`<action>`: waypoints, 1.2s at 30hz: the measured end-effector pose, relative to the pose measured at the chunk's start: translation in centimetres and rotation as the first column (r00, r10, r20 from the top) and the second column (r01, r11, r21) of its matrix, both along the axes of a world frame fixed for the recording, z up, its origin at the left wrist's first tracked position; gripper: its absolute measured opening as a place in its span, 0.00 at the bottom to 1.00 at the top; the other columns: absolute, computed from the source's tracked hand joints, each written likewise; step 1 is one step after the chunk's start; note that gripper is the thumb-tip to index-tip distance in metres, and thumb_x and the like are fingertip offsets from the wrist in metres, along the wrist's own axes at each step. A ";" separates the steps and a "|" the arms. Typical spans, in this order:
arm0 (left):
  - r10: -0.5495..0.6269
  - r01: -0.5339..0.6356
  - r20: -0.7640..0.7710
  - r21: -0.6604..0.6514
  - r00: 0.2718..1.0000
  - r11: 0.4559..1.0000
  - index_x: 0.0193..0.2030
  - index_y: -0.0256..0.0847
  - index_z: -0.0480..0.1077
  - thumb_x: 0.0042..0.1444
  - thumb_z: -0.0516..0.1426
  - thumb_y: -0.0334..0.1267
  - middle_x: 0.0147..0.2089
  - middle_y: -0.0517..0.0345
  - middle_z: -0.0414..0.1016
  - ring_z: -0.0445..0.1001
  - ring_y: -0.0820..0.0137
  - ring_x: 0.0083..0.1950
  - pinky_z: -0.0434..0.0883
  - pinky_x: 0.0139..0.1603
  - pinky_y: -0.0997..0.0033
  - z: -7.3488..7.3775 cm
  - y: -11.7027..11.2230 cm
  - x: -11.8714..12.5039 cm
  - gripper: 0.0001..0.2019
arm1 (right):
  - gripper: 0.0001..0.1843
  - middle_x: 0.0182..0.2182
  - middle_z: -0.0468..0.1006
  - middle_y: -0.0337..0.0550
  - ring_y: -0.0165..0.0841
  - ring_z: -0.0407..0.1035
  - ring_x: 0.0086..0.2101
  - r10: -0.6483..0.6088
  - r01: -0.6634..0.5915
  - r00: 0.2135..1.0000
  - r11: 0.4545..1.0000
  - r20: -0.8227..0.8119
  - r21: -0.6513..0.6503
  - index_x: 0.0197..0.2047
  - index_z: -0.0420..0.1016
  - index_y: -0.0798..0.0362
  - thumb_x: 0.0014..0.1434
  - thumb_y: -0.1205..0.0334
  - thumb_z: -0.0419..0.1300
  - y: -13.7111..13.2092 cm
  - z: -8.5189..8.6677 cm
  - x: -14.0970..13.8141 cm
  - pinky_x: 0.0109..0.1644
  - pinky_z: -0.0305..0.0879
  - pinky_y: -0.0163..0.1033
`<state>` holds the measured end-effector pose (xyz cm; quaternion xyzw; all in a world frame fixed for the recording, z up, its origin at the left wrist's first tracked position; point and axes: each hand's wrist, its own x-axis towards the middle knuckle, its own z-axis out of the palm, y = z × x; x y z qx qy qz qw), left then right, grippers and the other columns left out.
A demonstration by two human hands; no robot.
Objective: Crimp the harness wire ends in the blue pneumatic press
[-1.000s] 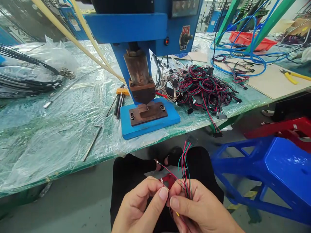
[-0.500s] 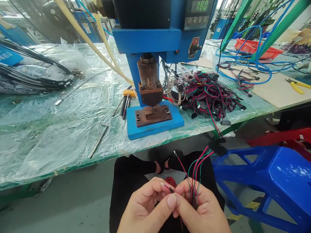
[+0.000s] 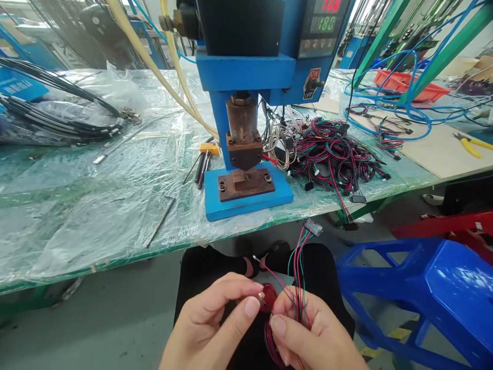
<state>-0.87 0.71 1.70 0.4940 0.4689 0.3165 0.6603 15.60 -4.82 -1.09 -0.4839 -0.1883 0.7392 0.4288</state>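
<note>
My right hand (image 3: 308, 326) is closed round a wire harness (image 3: 298, 262) of thin red, green and black wires, which rises to a dark connector (image 3: 314, 227) below the bench edge. One loose wire with a metal terminal (image 3: 255, 258) sticks out to the upper left. My left hand (image 3: 223, 313) pinches a wire end by its small pale tip (image 3: 262, 296), between thumb and forefinger. That wire runs across to my right fingertips. Beyond the hands stands a blue press (image 3: 248, 198) with a brown metal die; its display reads 180.
A tangled pile of wire harnesses (image 3: 335, 154) lies right of the press. An Allen key (image 3: 160, 221) and dark-handled tools (image 3: 202, 167) are on its left. Black cables (image 3: 57, 123) lie far left, yellow-handled pliers (image 3: 472, 146) far right. A blue stool (image 3: 458, 288) stands at my right.
My left hand has drawn apart from the right and now pinches the wire's tip. The connector has swung left. The view has shifted slightly, showing more of the press display.
</note>
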 end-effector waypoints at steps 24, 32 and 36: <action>-0.105 0.100 -0.041 -0.093 0.994 0.991 0.30 0.41 0.71 0.65 0.60 0.50 0.29 0.62 0.71 0.67 0.70 0.32 0.67 0.35 0.76 0.4 0.1 0.5 0.17 | 0.36 0.20 0.75 0.35 0.17 0.49 0.12 -0.021 0.023 0.997 0.999 0.073 -0.036 0.30 0.68 0.53 0.37 0.32 0.77 0.5 0.5 -0.4 0.14 0.40 0.29; -0.002 -0.003 -0.078 -0.066 0.997 0.998 0.30 0.42 0.74 0.62 0.63 0.49 0.31 0.61 0.72 0.68 0.70 0.35 0.70 0.39 0.77 0.2 0.8 0.4 0.15 | 0.32 0.21 0.77 0.39 0.17 0.49 0.13 -0.001 0.002 0.997 1.000 -0.074 0.016 0.39 0.72 0.57 0.56 0.33 0.67 0.1 0.1 0.0 0.17 0.40 0.28; -0.023 0.019 -0.055 -0.067 0.998 0.998 0.30 0.42 0.74 0.64 0.62 0.48 0.31 0.62 0.75 0.71 0.70 0.35 0.70 0.39 0.79 0.1 0.8 0.3 0.15 | 0.32 0.22 0.78 0.42 0.18 0.50 0.13 0.033 -0.031 0.991 0.999 -0.130 0.012 0.41 0.76 0.60 0.60 0.33 0.63 0.1 -0.1 0.1 0.17 0.39 0.29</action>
